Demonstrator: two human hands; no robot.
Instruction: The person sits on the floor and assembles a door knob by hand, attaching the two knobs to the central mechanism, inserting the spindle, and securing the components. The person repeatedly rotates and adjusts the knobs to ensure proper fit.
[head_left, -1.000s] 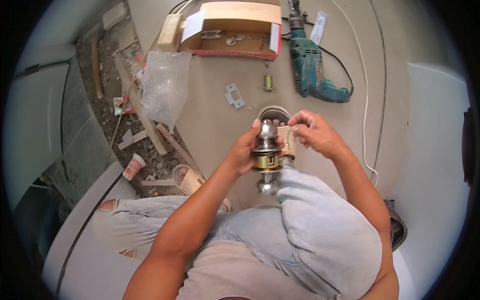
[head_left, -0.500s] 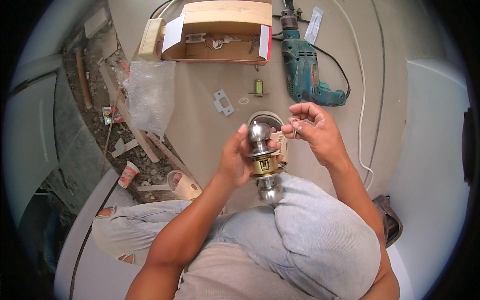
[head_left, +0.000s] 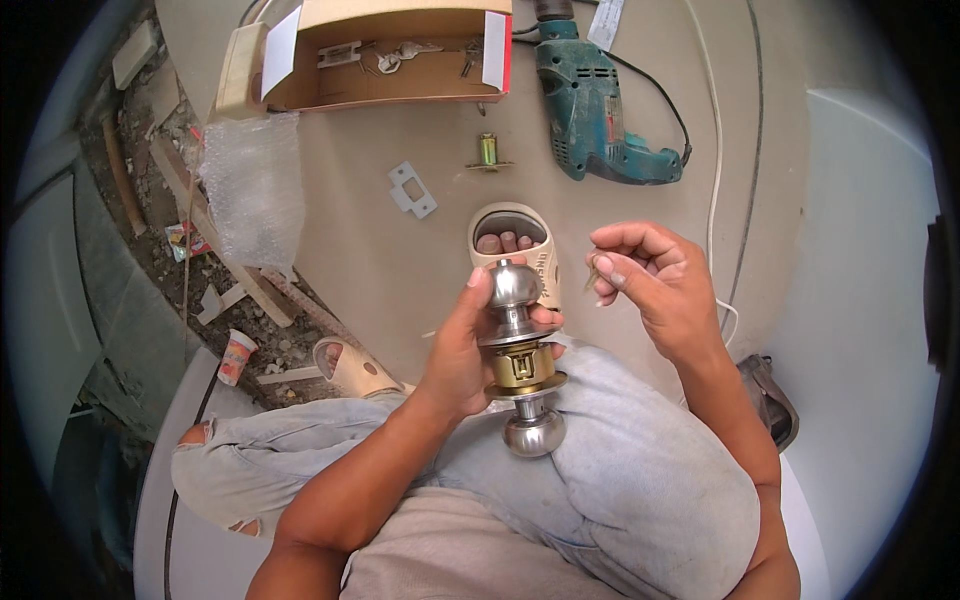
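A steel doorknob set [head_left: 516, 284] with a knob at each end and a brass-coloured middle stands nearly upright over my right thigh. My left hand [head_left: 460, 350] is wrapped round it from the left, its fingertips showing on the far side. To the right, my right hand [head_left: 652, 285] is raised apart from the lock, thumb and fingers pinching a small thin tan piece [head_left: 592, 272], too small to name. Beyond my hands, a brass latch [head_left: 488, 152] and a flat grey strike plate [head_left: 427, 204] lie on the floor.
An open cardboard box [head_left: 390, 106] with keys [head_left: 392, 62] and small parts stands at the far side. Right of it lies a teal power drill [head_left: 590, 110] with its cord. Bubble wrap [head_left: 252, 185], rubble and wood strips [head_left: 225, 235] lie left. A sandalled foot [head_left: 508, 240] is beyond the lock.
The doorknob set and my left hand sit lower in view. My right hand has drawn away rightward from the lock, still pinching the small piece. The view has shifted, so the floor items appear higher and further left.
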